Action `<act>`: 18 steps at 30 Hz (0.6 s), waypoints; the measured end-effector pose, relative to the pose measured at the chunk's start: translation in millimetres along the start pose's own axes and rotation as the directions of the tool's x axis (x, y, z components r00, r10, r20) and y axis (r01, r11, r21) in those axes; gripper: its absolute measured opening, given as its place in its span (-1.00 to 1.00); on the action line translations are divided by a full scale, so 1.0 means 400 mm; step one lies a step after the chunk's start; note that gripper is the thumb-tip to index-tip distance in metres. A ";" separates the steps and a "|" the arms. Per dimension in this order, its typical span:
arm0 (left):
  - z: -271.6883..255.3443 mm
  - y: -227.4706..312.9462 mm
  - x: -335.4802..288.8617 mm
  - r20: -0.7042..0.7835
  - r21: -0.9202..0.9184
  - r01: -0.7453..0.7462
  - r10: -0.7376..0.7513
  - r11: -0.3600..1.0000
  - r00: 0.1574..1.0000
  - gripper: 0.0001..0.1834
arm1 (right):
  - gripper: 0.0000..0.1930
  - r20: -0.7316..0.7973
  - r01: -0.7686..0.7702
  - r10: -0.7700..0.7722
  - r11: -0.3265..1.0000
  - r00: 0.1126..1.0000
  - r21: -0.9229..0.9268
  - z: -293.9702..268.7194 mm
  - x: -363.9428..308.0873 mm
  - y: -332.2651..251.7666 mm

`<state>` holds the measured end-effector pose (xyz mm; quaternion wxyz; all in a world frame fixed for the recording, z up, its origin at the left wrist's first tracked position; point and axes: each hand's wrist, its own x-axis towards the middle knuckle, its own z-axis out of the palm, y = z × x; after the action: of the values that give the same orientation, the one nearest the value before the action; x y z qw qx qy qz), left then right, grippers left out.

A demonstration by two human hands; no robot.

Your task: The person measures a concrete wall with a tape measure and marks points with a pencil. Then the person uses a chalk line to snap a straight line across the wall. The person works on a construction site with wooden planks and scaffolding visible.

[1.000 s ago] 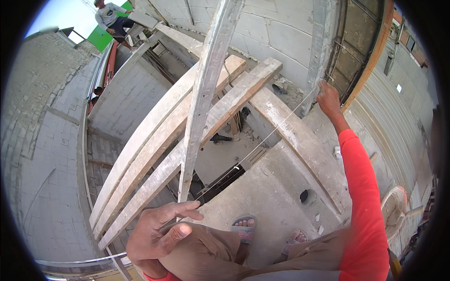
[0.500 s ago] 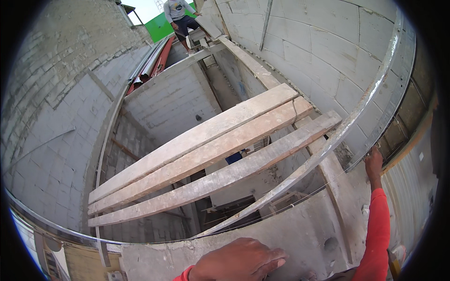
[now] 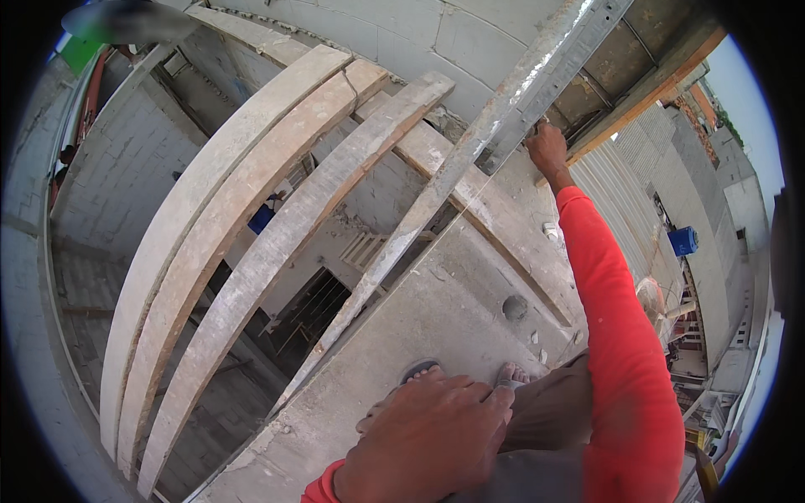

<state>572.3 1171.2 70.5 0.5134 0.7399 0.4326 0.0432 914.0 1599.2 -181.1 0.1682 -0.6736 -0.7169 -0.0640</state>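
Note:
My right hand (image 3: pixel 547 152), at the end of a red-sleeved arm, is closed by the edge of a grey metal channel (image 3: pixel 549 88). Its fingertips are pinched there; what they hold is too small to make out. Low in the middle, my left hand (image 3: pixel 428 440) appears back-up with its fingers bent together. Its palm is hidden, so anything inside cannot be seen. Beyond it lies a concrete ledge (image 3: pixel 394 314), with my feet (image 3: pixel 511 375) on it. A long whitish bar (image 3: pixel 402 239) slants along the ledge beside the opening.
Three long wooden beams (image 3: pixel 298 205) span a deep opening, with a floor and a blue item (image 3: pixel 262 220) far below. Grey block walls (image 3: pixel 478 46) rise behind. To the right are a wooden frame (image 3: pixel 646 92), corrugated roofing (image 3: pixel 620 201) and a blue container (image 3: pixel 683 241), lower down.
My view has swung right and down, so the beams sit further left and my feet and the roofs show. My right hand stays by the metal channel; my left remains low with fingers bent.

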 end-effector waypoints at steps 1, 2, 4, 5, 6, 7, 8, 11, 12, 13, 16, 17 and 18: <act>0.003 -0.012 0.019 -0.089 0.015 -0.076 0.077 0.997 0.993 -0.74 | -0.74 0.013 0.017 -0.017 1.000 1.000 -0.004 -0.011 0.001 -0.001; 0.004 -0.031 0.049 -0.183 0.040 -0.145 0.150 0.989 0.972 -0.74 | -0.75 0.040 0.040 -0.039 0.999 0.998 -0.015 -0.023 0.004 0.001; 0.014 -0.049 0.075 -0.267 0.040 -0.212 0.215 0.976 0.940 -0.77 | -0.76 0.100 0.069 -0.061 0.995 0.993 -0.078 -0.041 0.008 0.010; 0.015 -0.058 0.088 -0.262 0.017 -0.213 0.210 0.977 0.942 -0.80 | -0.75 0.121 0.095 -0.083 0.991 0.989 -0.099 -0.049 0.013 0.016; 0.017 -0.065 0.098 -0.262 -0.018 -0.220 0.207 0.975 0.942 -0.83 | -0.75 0.148 0.122 -0.104 0.985 0.984 -0.119 -0.055 0.014 0.025; 0.016 -0.071 0.108 -0.254 0.007 -0.215 0.210 0.977 0.944 -0.83 | -0.74 0.179 0.149 -0.122 0.978 0.976 -0.145 -0.060 0.018 0.034; 0.013 -0.077 0.117 -0.252 0.020 -0.223 0.221 0.975 0.942 -0.83 | -0.75 0.197 0.170 -0.140 0.975 0.970 -0.143 -0.067 0.025 0.044; 0.002 -0.094 0.132 -0.221 0.014 -0.158 0.158 0.987 0.963 -0.81 | -0.77 0.263 0.206 -0.162 0.967 0.951 -0.151 -0.093 0.029 0.086; 0.003 -0.098 0.130 -0.251 0.005 -0.161 0.157 0.987 0.955 -0.80 | -0.77 0.274 0.215 -0.169 0.965 0.947 -0.150 -0.105 0.035 0.100; 0.003 -0.102 0.128 -0.225 -0.010 -0.127 0.121 0.992 0.967 -0.79 | -0.77 0.292 0.216 -0.163 0.963 0.942 -0.160 -0.120 0.047 0.110; 0.013 -0.103 0.106 -0.299 -0.039 -0.148 0.130 0.988 0.945 -0.76 | -0.76 0.356 0.317 -0.263 0.943 0.896 -0.102 -0.145 0.061 0.134; 0.017 -0.099 0.099 -0.335 -0.038 -0.167 0.144 0.985 0.931 -0.75 | -0.76 0.368 0.348 -0.297 0.934 0.881 -0.080 -0.147 0.066 0.140; 0.019 -0.094 0.091 -0.350 -0.058 -0.172 0.141 0.983 0.926 -0.74 | -0.75 0.392 0.352 -0.301 0.934 0.870 -0.065 -0.148 0.067 0.147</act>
<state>576.3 1194.5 22.9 0.4566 0.7299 0.4528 0.2318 980.0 1610.5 -125.1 -0.0309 -0.5519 -0.8333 -0.0095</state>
